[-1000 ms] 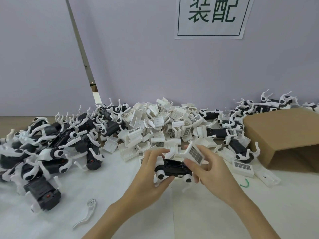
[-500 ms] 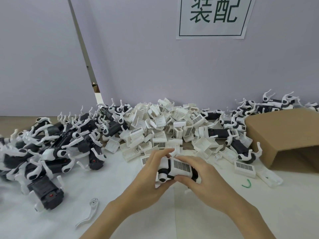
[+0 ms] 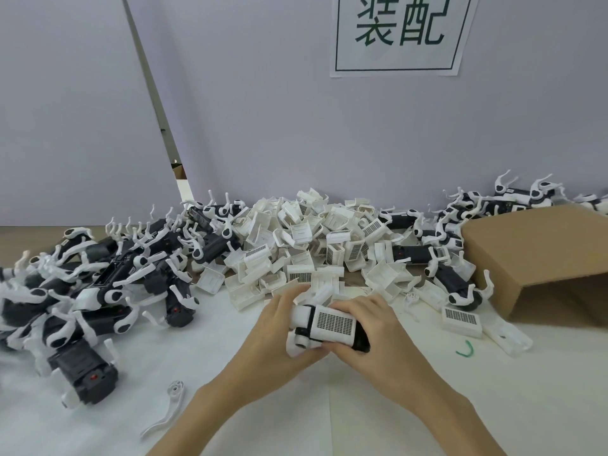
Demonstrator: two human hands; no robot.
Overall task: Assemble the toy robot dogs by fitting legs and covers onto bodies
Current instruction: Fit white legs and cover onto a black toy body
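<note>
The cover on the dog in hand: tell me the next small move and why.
Probably press the white cover down until it seats on the black body. Both the left hand and right hand grip the toy, and the cover lies on top, though whether it has clicked home cannot be told.

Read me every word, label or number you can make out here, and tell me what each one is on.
"装配": green characters inside a green frame on the white paper sign on the wall.
Grid-patterned stickers on the white covers, including the one held by both hands: dark marks only, too small to read.
No other text is legible.
</note>
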